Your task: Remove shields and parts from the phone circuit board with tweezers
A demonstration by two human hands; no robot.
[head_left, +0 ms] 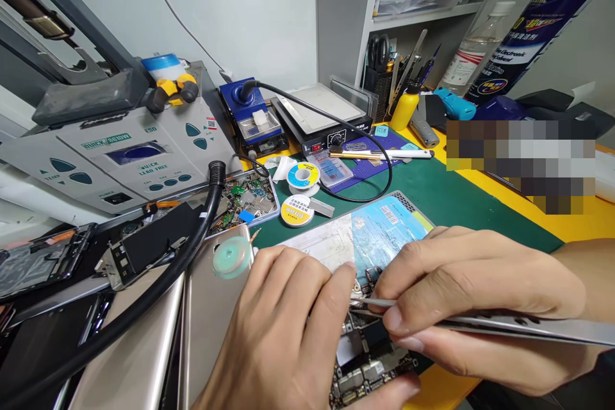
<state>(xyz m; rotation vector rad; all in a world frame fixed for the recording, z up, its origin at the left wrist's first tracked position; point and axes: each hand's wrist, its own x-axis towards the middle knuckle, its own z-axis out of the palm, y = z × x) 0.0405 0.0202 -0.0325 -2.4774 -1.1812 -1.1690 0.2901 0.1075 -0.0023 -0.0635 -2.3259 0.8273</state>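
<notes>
your right hand (480, 307) pinches a long flat metal tool (523, 328), the fingers closed firm on it, and its thin tip comes to the edge of a bare phone circuit board (368, 349). this board lies at the near edge of a green work mat (446, 195), partly under a flat card with a blue label (369, 237). your left hand (283, 327) rests at the card's edge with fingers together, but i cannot tell if they clamp anything. the board is already out of its housing and some chips are open to see; how much is left to do on it i cannot tell, because your hands cover much. on the left, a shallow tray (275, 202) holds loose small boards and parts. farther back, a black mesh cup (379, 93) holds scissors and other tools.
</notes>
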